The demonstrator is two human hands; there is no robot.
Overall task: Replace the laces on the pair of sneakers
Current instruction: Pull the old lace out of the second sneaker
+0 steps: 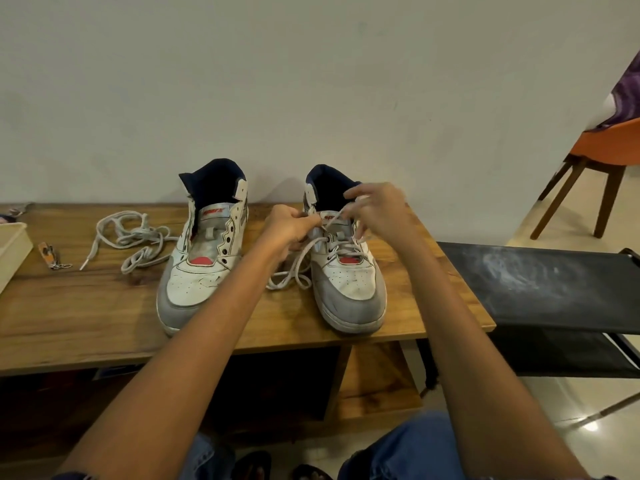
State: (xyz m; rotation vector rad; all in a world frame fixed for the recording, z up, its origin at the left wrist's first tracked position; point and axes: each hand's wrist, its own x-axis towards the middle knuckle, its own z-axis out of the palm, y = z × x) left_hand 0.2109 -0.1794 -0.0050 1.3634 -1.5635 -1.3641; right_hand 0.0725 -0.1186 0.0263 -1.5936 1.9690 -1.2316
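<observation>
plain pale wall, wooden table, black folding cot, orange wooden-legged chair, glossy tiled floor

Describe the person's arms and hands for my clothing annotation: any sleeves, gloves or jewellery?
Both forearms are bare as far as the frame shows. The left hand and right hand wear no gloves, and no rings, watch or bracelets are visible. Blue jeans cover the legs.

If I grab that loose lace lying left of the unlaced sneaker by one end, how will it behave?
The loose lace is probably floppy: it lies in slack loops and curves on the wooden table. Lifted by one end, it would likely trail and drag, perhaps snagging where the loops cross. It looks light and thin, so pushing it would probably just bunch it up rather than slide it whole.
</observation>
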